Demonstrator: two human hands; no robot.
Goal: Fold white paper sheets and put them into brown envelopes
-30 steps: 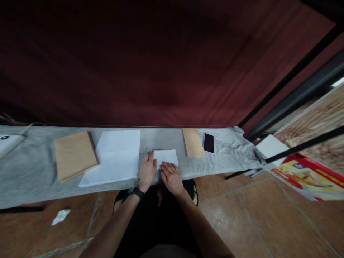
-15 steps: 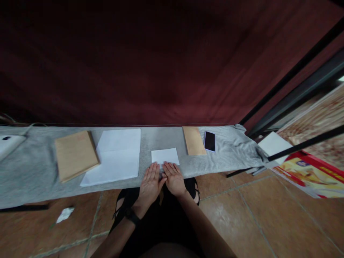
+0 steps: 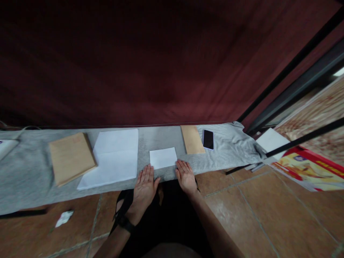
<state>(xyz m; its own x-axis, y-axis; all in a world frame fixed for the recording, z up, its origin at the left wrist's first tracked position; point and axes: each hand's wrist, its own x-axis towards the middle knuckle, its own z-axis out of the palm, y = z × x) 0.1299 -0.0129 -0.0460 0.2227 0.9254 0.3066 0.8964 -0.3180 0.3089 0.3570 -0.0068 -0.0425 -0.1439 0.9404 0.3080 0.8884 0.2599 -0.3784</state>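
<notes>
A small white folded paper lies flat on the grey cloth in front of me. My left hand rests palm down at its near left corner, fingers stretched out and thumb apart. At the near right corner lies my right hand, also flat with its fingers extended. Neither hand grips anything. Left of the paper are large white sheets, partly under a stack of brown envelopes. To the right sits a single brown envelope.
A phone lies beside the single envelope on the cloth-covered bench. A dark red curtain hangs behind. A white device sits at the far left. Black metal bars and a printed box stand at right.
My hands have moved apart along the near edge of the small paper, from its middle to its two corners. More of the paper shows now. The view has shifted slightly.
</notes>
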